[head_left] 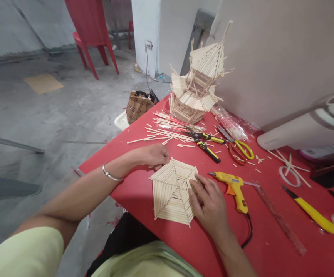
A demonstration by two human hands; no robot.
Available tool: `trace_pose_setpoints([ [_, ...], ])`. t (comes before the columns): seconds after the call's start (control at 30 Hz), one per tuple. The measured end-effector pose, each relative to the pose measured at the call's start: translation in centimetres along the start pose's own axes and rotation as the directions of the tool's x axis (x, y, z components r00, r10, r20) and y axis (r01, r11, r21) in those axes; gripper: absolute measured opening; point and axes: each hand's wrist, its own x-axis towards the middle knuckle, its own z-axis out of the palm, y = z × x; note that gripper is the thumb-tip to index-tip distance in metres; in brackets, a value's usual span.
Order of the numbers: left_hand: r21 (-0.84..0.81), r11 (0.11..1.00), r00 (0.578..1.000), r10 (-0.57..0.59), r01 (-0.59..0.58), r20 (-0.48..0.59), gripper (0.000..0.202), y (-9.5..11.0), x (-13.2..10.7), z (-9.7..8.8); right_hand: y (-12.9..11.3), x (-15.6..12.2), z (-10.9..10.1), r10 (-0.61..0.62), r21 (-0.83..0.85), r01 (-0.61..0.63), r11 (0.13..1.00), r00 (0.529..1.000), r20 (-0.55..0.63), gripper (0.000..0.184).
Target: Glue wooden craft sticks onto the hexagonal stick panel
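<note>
A hexagonal panel of pale wooden sticks (pixel 167 192), laid in rings like a web, lies flat on the red table in front of me. My left hand (pixel 154 154), with a metal bangle on the wrist, is closed beside the panel's upper left edge. Its curled fingers hide whatever they may hold. My right hand (pixel 210 200) rests on the panel's right side with fingers apart, lying across the sticks. Just right of it is a yellow hot glue gun (pixel 233 187) on its side, a glue stick in its back.
A tiered stick tower (pixel 197 82) stands at the far corner. Near it lie loose sticks (pixel 158 134), black-and-yellow pliers (pixel 207 149) and scissors (pixel 239 144). A clear ruler (pixel 281 219), a yellow utility knife (pixel 314 215) and a tape roll (pixel 290 176) are at right.
</note>
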Motion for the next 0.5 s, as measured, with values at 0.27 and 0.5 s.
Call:
trace_pose_setpoints([
  [0.27,0.029,0.999,1.000,0.019,-0.019,0.010,0.016,-0.19,0.09,-0.10,0.07,0.02,0.04,-0.005,0.001,0.005,1.000,1.000,0.000,0.030],
  [0.5,0.046,0.999,1.000,0.015,-0.016,0.016,0.016,0.00,0.19,-0.09,-0.05,0.15,-0.05,-0.020,-0.002,0.020,1.000,1.000,-0.006,0.030],
])
